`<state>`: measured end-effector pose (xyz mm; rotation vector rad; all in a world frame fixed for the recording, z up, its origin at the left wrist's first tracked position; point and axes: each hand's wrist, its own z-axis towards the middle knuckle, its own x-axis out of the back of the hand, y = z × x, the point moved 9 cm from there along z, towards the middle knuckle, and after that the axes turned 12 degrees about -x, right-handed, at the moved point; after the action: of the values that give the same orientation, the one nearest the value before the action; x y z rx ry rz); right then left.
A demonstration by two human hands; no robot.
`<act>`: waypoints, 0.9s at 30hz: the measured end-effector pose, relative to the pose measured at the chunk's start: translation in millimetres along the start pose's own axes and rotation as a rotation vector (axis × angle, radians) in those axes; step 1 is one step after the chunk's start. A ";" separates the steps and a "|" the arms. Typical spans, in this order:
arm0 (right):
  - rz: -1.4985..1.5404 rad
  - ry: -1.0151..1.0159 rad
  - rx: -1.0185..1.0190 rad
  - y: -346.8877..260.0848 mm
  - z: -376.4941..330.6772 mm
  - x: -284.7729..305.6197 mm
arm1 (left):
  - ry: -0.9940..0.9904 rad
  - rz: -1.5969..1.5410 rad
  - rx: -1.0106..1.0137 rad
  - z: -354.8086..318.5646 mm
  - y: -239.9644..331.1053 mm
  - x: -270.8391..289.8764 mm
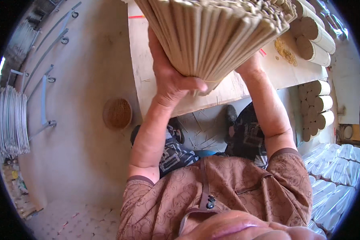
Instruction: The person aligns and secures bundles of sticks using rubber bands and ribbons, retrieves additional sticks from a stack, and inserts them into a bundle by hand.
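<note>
A thick bundle of long tan sticks [212, 38] is held up over the near part of the table. It fans wide at its upper end and narrows toward me. My left hand [172, 78] grips its left side near the narrow end, the thumb lying across the front. What looks like a thin band [212, 81] crosses the bundle by that thumb. On the far right side of the bundle is my right hand [250, 66], its wrist and heel showing. The bundle hides the fingers of that hand.
Yellow rubber bands [286, 52] lie in a heap on the pale tabletop [232, 90]. Wrapped rolls [318, 38] are stacked at the right, with more rolls [323, 103] below. A round brown basket [117, 113] and scattered thin sticks [206, 140] are on the floor; wheeled metal frames [44, 100] stand left.
</note>
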<state>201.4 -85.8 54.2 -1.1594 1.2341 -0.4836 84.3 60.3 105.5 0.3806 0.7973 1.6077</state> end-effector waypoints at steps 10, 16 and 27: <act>-0.452 0.117 0.184 -0.8 -27.4 12.2 | -0.004 0.176 -0.080 -24.4 -18.7 -3.3; -0.660 0.152 0.410 -29.9 -38.1 7.3 | 0.140 0.120 -0.159 -8.0 -7.7 23.1; -0.141 0.115 0.138 -28.1 -40.8 -9.2 | 0.032 0.045 -0.079 -20.6 -20.5 -3.7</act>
<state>169.4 -106.4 87.2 -1.1172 1.2016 -0.7389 86.7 51.4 77.7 0.3188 0.7519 1.6861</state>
